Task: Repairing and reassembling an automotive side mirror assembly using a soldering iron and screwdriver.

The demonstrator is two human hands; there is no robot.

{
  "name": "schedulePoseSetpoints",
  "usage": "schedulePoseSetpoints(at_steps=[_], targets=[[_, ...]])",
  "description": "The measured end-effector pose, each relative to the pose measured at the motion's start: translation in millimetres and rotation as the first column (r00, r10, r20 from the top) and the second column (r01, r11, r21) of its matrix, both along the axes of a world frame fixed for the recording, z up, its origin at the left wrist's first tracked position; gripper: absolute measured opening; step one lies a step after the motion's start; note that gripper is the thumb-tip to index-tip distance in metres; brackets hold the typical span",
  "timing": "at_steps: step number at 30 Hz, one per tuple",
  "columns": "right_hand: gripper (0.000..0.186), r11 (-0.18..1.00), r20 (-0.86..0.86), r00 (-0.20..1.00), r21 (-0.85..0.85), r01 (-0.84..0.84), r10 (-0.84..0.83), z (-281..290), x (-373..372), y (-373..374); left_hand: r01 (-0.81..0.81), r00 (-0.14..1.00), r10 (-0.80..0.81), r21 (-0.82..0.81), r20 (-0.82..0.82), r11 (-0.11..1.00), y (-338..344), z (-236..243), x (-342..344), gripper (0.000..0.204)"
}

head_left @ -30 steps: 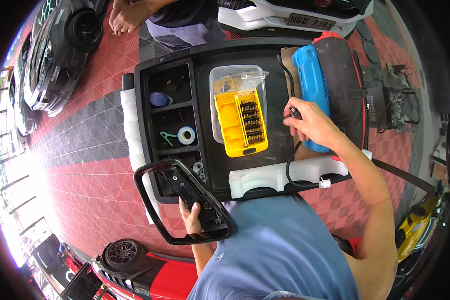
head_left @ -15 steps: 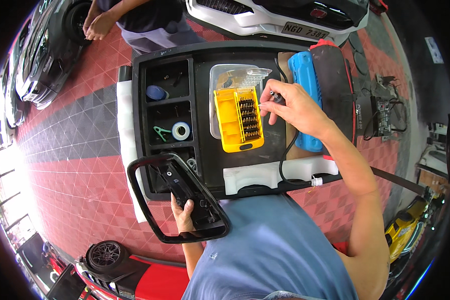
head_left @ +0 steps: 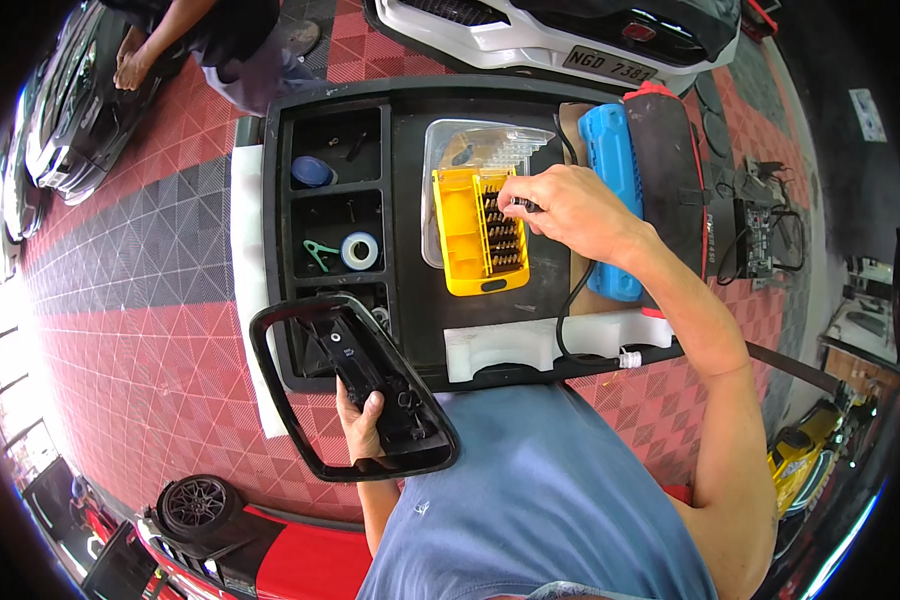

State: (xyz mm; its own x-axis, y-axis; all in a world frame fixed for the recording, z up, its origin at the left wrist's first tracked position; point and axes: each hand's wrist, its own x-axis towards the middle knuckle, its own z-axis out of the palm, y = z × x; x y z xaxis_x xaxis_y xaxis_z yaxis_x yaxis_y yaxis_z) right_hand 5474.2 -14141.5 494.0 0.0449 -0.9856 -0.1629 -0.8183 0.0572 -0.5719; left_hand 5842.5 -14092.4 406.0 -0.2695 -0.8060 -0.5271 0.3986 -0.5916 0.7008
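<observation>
My left hand (head_left: 360,425) grips a black car-mirror housing (head_left: 410,462), a hollow frame with inner parts, held low in front of my blue shirt. My right hand (head_left: 570,212) reaches over a yellow bit holder (head_left: 460,240) on the black cart top (head_left: 410,320). Its fingertips pinch a small dark bit (head_left: 522,206) just above the rows of bits. The holder's clear plastic lid (head_left: 480,145) lies open behind it.
The cart's left compartments hold a blue cap (head_left: 312,172), a green clip (head_left: 320,250) and a tape roll (head_left: 360,250). A blue case (head_left: 610,170) and white foam block (head_left: 530,340) lie nearby. Another person (head_left: 220,40) stands beyond the cart. Cars surround the red tiled floor.
My right hand has moved left from the blue case to the yellow bit holder. The mirror housing in my left hand stays about where it was.
</observation>
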Motion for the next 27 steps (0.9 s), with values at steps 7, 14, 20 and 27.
schedulePoseSetpoints(at_steps=[7,14,20,27], targets=[[0.014,0.993,-0.103,0.989,0.063,-0.098,0.104,-0.3,-2.4,-7.1,0.004,1.0,-0.004,-0.05,-0.004,0.999,1.7,-2.2,1.1,0.062],[0.017,0.996,0.143,0.987,-0.022,0.082,-0.078,2.0,-4.6,1.0,-0.021,1.0,0.021,-0.046,-0.002,0.999,3.2,-1.0,-2.8,0.063],[0.017,0.999,0.173,0.985,-0.046,0.021,-0.013,-4.6,-5.3,9.8,-0.01,1.0,0.009,-0.046,-0.02,0.999,0.3,-6.3,-1.0,0.063],[0.015,1.0,0.058,0.998,-0.01,0.016,-0.016,3.1,15.5,-0.3,0.019,1.0,-0.019,-0.04,0.002,0.999,4.1,-5.5,11.3,0.072]])
